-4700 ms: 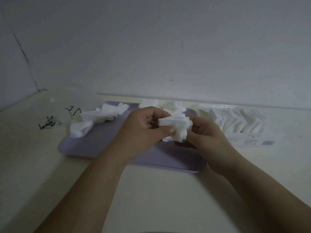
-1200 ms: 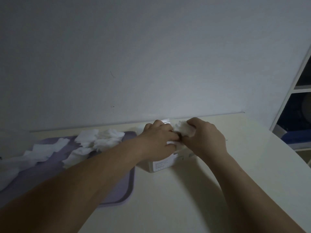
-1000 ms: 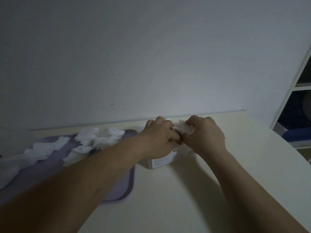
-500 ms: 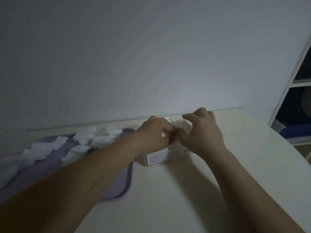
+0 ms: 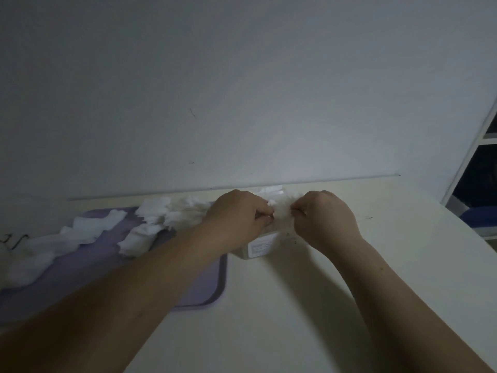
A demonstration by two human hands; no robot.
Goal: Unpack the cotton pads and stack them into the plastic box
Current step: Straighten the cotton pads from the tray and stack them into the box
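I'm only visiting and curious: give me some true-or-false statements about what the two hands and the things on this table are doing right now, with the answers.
1. The left hand and the right hand both curl their fingers on a bunch of pads over the plastic box. True.
2. The purple tray lies to the right of the box. False: it lies to the left of it.
3. On the tray lie loose cotton pads. True.
4. The box stands on the tray. False: it stands on the table, beside the tray.
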